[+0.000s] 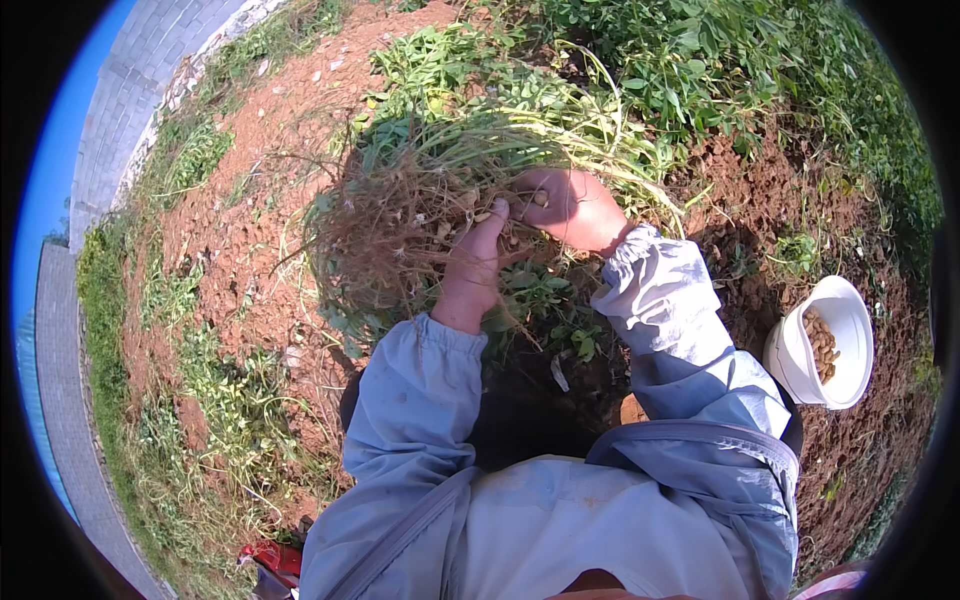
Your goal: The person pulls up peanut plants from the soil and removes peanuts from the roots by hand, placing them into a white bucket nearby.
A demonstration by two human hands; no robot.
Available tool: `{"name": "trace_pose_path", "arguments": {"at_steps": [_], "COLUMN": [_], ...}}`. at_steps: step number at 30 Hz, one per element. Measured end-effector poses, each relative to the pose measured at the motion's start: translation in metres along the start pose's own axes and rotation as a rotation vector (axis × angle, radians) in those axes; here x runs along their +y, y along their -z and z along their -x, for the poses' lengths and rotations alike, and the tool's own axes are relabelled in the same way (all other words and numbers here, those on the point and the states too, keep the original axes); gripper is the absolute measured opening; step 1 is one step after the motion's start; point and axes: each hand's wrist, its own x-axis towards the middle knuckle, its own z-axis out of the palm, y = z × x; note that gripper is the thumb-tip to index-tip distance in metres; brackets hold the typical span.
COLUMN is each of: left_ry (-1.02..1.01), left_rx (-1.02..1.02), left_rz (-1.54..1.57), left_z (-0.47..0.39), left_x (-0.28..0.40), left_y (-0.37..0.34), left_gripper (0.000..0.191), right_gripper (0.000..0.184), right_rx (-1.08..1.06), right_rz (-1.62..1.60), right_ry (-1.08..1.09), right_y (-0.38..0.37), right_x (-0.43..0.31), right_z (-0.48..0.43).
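Uprooted peanut plants (405,217) lie in a bundle before me, with tangled brown roots towards the left and green stems reaching right. My left hand (480,255) is closed on the roots, its thumb beside a pale peanut pod (484,217). Close to its right, my right hand (574,210) has its fingers curled around a peanut pod (540,199) among the root strands. Parts of both hands' fingers are hidden by roots. To the right, a white plastic bucket (795,360) leans on the soil with picked peanuts (820,345) inside.
Reddish soil (262,187) bears scattered pulled plants (240,420) at the left. Leafy green plants (750,60) stand at the upper right. A grey paved strip (120,97) runs along the far left. A red object (276,559) lies at the lower left.
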Motion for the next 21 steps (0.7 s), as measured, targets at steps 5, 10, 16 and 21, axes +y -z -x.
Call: {"name": "trace_pose_path", "arguments": {"at_steps": [5, 10, 16, 21], "left_ry": [-0.018, -0.017, -0.072, -0.030], "left_rx": [0.055, 0.105, -0.088, -0.209], "left_rz": [0.033, 0.137, 0.213, -0.080], "left_z": [-0.006, -0.011, -0.011, 0.000], "left_x": [0.007, 0.004, 0.006, 0.002], "left_y": [0.006, 0.002, 0.006, 0.007], "left_gripper": [0.037, 0.033, 0.033, 0.035], "right_gripper": [0.023, 0.017, 0.017, 0.030], "right_rx": [0.007, -0.050, -0.207, -0.046], "right_rz": [-0.360, -0.051, -0.375, -0.766], "right_ry": [-0.032, 0.107, -0.192, -0.397], "right_y": [0.007, 0.009, 0.007, -0.005], "right_x": [-0.005, -0.026, -0.038, -0.023], "right_z": [0.014, 0.040, 0.065, 0.076]}}
